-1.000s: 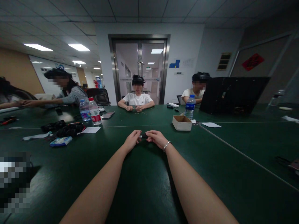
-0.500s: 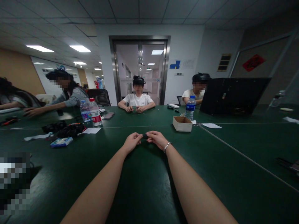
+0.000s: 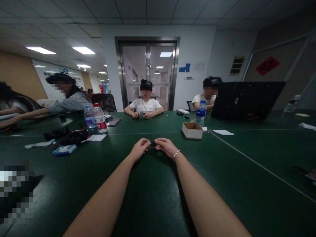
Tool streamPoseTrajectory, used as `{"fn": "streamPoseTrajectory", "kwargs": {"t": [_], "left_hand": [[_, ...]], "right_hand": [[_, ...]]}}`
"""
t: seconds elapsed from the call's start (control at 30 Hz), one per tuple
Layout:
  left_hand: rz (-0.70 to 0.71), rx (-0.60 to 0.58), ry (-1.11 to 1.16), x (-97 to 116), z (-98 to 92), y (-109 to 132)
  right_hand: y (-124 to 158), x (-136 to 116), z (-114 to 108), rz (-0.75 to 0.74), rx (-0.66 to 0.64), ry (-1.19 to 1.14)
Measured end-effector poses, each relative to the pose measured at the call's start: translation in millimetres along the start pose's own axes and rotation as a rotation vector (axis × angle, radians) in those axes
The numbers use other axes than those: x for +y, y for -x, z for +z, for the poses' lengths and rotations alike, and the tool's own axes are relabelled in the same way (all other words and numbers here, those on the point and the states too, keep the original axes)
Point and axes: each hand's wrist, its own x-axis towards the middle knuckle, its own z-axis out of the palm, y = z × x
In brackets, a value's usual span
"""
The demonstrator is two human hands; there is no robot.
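My left hand [image 3: 140, 150] and my right hand [image 3: 167, 147] meet just above the green table [image 3: 153, 197], in the middle of the head view. Between their fingertips is a small black object [image 3: 153, 143], too small for its kind to show. The thumb and fingers of my right hand pinch its right part. My left fingers are closed at its left end, where a small pale glint shows. Fingers cover much of it. A silver bracelet [image 3: 176, 154] circles my right wrist.
An open cardboard box [image 3: 192, 132] stands beyond my right hand, near a blue-labelled bottle [image 3: 200, 113]. To the left are a red-capped bottle [image 3: 100, 118], paper [image 3: 96, 137], a blue packet [image 3: 64, 150] and dark gear [image 3: 75, 136]. A large black case [image 3: 247, 100] stands at right. Several people sit around the table.
My hands have hardly moved; a pale glint now shows more clearly at the black object's left end. The person at the left has stretched their arms farther left.
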Motion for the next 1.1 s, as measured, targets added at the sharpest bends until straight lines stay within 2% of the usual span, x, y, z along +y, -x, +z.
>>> {"fn": "streamPoseTrajectory", "kwargs": {"t": [0.1, 0.23, 0.37, 0.57, 0.77, 0.97, 1.1], "left_hand": [[0.028, -0.007, 0.035, 0.1, 0.4, -0.6], [-0.022, 0.016, 0.010, 2.6, 0.8, 0.3], [0.013, 0.021, 0.010, 3.0, -0.9, 1.1], [-0.068, 0.019, -0.052, 2.2, 0.4, -0.1], [0.025, 0.031, 0.034, 5.0, -0.9, 3.0], [-0.048, 0.009, -0.064, -1.3, 0.1, -3.1], [0.002, 0.062, -0.041, -1.6, 2.0, -1.8]], "right_hand": [[-0.3, 0.2, 0.1, 0.004, -0.012, 0.005], [-0.2, -0.1, 0.1, 0.008, -0.015, 0.003], [0.4, -0.4, 0.2, -0.001, -0.003, -0.007], [2.2, -3.2, 1.5, 0.013, -0.004, 0.010], [1.6, -2.6, 1.1, 0.011, 0.005, 0.009], [0.8, -1.8, 0.7, 0.007, 0.007, -0.006], [-0.5, -0.2, 0.0, 0.004, 0.013, -0.011]]}}
